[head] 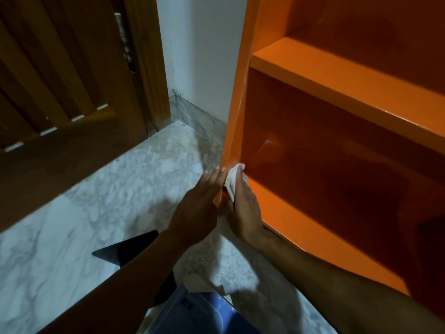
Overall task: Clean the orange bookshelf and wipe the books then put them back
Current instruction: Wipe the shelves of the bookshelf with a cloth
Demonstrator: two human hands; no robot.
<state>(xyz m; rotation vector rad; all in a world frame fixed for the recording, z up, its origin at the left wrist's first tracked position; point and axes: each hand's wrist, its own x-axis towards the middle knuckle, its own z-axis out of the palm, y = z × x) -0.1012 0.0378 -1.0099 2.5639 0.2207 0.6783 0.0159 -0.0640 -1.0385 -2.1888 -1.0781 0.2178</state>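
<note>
Two hands meet at the lower left corner of the orange bookshelf (337,75), mid-frame. Right hand (243,213) has its grip curled round a white cloth (231,183), pressing it on the front edge of the left side panel, just where the lower shelf board meets it. Left hand (199,208) lies flat w/ straight fingers vs the panel's outer face, steadying; it holds nothing. Looks like the shelf-cleaning step; compartments in view are bare, no books visible, so book wiping & return seem not yet done. Next move prob calls for dragging the cloth along the panel edge or into the compartment. Room: marble floor (84,189) open to the left; wooden door (60,80) upper left, white wall (204,56) tight beside the panel. Blue object (207,314) at bottom centre, unclear what.
</note>
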